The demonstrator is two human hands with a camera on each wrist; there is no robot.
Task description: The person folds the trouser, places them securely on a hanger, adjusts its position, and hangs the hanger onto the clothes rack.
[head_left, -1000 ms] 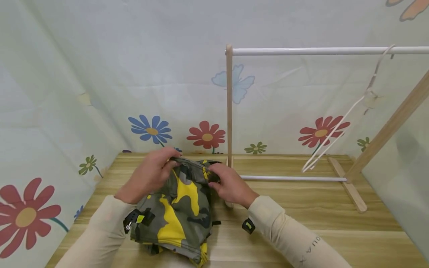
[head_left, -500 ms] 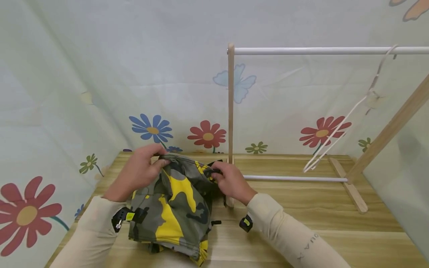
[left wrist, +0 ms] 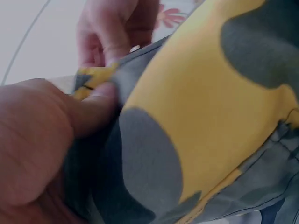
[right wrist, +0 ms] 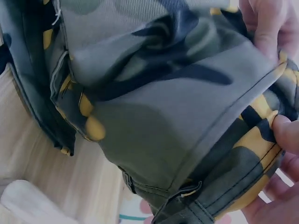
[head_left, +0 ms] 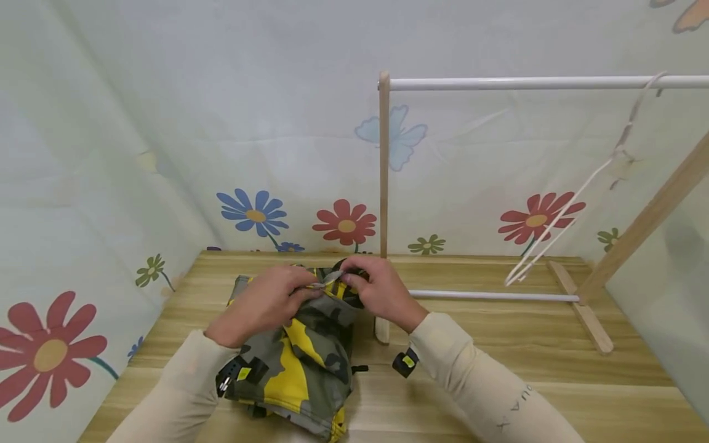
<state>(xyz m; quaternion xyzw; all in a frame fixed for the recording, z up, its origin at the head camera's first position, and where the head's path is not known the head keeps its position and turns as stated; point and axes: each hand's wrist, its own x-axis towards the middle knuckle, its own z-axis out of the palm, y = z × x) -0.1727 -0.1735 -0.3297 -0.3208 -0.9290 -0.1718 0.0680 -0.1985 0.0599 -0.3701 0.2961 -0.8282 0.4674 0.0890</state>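
A pair of camouflage pants in grey, black and yellow lies bunched on the wooden table, its upper edge lifted. My left hand pinches that edge between thumb and fingers. Close by on the right, my right hand grips the same edge. In the left wrist view the thumb presses on the cloth, and the other hand holds the fabric just beyond. A stitched band with a loop shows in the right wrist view, where the right thumb lies on the band. The pants' underside is hidden.
Behind and to the right stands a rack with wooden legs and a white top rail. A white hanger hangs from it. A lower white bar runs near the table. Flowered cloth walls surround the table.
My left hand first shifts left, then comes back right and lower, close to the right hand. The pants' upper edge between the hands has gone from stretched to gathered.
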